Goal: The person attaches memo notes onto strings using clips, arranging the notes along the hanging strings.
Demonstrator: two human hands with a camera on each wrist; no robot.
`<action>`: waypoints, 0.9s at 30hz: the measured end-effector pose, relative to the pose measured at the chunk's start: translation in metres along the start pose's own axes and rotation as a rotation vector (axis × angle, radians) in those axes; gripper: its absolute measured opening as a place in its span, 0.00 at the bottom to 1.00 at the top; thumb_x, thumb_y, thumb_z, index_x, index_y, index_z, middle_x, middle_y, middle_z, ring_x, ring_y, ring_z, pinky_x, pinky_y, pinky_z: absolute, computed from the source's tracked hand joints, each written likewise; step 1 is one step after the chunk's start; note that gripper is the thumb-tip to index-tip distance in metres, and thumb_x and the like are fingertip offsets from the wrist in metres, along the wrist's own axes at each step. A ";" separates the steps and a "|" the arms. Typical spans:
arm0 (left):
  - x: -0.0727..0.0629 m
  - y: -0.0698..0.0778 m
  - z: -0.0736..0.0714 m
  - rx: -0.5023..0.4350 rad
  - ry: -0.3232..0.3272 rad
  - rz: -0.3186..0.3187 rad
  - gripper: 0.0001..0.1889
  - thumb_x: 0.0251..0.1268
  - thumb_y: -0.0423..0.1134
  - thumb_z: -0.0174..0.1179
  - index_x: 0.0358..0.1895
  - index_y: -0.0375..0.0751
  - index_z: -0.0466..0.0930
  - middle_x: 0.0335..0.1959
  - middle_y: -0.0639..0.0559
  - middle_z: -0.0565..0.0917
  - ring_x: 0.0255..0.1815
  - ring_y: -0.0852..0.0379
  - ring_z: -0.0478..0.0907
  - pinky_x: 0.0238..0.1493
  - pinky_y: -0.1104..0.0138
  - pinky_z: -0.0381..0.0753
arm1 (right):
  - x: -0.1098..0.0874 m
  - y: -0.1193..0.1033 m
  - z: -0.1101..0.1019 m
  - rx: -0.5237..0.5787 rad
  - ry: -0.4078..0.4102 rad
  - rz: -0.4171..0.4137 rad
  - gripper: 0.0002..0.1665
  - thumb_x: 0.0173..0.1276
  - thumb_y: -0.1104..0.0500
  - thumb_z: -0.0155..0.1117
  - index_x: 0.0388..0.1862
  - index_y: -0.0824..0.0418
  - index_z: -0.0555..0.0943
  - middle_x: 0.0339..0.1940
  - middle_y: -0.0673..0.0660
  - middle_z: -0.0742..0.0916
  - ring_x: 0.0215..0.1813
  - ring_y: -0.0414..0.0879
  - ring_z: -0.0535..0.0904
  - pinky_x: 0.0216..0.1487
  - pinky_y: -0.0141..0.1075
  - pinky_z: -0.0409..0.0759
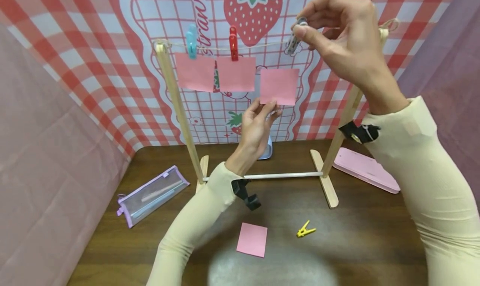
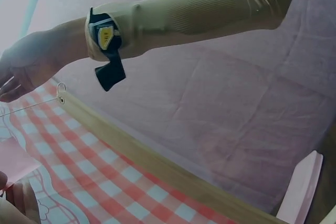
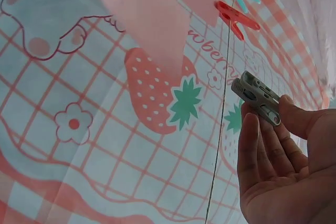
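Note:
My left hand (image 1: 257, 125) pinches a pink sticky note (image 1: 279, 86) by its lower edge, holding it upright just below the string (image 1: 266, 45). Up at the right, my right hand (image 1: 346, 38) grips a grey clothespin (image 1: 295, 38) between thumb and fingers, its nose pointing down near the string. The right wrist view shows this clothespin (image 3: 257, 98) beside the string. Two more pink notes hang to the left, one under a light blue clothespin (image 1: 191, 42), the other under a red clothespin (image 1: 233, 43).
The string spans two wooden posts (image 1: 176, 106) of a stand. On the brown table lie a yellow clothespin (image 1: 306, 229), a pink sticky-note pad (image 1: 252, 240), a purple-edged mesh pouch (image 1: 153, 196) and a pink case (image 1: 365, 169). A strawberry-print cloth (image 1: 138, 94) hangs behind.

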State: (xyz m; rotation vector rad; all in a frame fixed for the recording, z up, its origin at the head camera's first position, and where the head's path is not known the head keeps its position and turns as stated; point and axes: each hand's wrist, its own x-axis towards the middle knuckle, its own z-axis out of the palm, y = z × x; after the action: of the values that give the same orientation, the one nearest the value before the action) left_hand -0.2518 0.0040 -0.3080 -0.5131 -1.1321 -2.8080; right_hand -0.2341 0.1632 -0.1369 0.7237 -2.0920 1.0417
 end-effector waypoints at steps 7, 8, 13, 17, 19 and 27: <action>0.006 0.000 0.005 -0.046 0.018 0.022 0.17 0.76 0.22 0.52 0.33 0.47 0.82 0.29 0.58 0.86 0.36 0.62 0.84 0.54 0.68 0.86 | 0.015 -0.001 0.008 0.078 0.015 -0.003 0.12 0.70 0.57 0.73 0.47 0.64 0.88 0.35 0.37 0.89 0.37 0.36 0.86 0.46 0.24 0.84; 0.006 0.001 0.006 -0.054 0.024 0.023 0.17 0.76 0.22 0.52 0.33 0.47 0.82 0.29 0.58 0.86 0.35 0.61 0.84 0.54 0.68 0.86 | 0.017 -0.001 0.009 0.078 0.012 -0.009 0.12 0.70 0.58 0.73 0.48 0.64 0.88 0.35 0.37 0.88 0.37 0.36 0.86 0.46 0.24 0.84; 0.008 0.002 0.009 -0.084 0.038 0.019 0.18 0.74 0.19 0.52 0.30 0.46 0.77 0.28 0.58 0.86 0.34 0.61 0.84 0.53 0.67 0.88 | 0.022 0.001 0.013 0.028 -0.016 -0.013 0.11 0.71 0.58 0.72 0.48 0.63 0.87 0.34 0.32 0.86 0.37 0.31 0.84 0.46 0.22 0.82; 0.011 0.004 0.010 -0.086 0.025 0.007 0.16 0.75 0.20 0.52 0.32 0.46 0.77 0.29 0.57 0.86 0.34 0.61 0.85 0.54 0.67 0.88 | 0.023 0.003 0.015 -0.017 -0.048 -0.007 0.12 0.72 0.57 0.71 0.48 0.63 0.87 0.33 0.30 0.84 0.36 0.29 0.83 0.45 0.22 0.80; 0.013 0.005 0.011 -0.087 0.018 0.004 0.15 0.75 0.21 0.52 0.34 0.45 0.78 0.29 0.56 0.86 0.35 0.61 0.85 0.54 0.67 0.88 | 0.022 0.005 0.016 -0.040 -0.068 -0.003 0.12 0.72 0.56 0.71 0.48 0.62 0.87 0.33 0.30 0.84 0.36 0.29 0.82 0.44 0.22 0.79; 0.014 0.006 0.010 -0.100 -0.001 0.000 0.17 0.76 0.21 0.50 0.34 0.46 0.81 0.29 0.57 0.88 0.34 0.61 0.86 0.52 0.68 0.89 | 0.015 0.012 0.023 -0.090 -0.133 0.025 0.14 0.74 0.53 0.69 0.50 0.60 0.86 0.34 0.30 0.83 0.37 0.30 0.82 0.43 0.23 0.77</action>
State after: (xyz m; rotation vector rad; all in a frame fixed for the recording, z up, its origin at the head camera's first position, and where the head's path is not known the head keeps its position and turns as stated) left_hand -0.2606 0.0077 -0.2930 -0.5226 -0.9961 -2.8760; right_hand -0.2591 0.1477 -0.1405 0.7417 -2.2517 0.9283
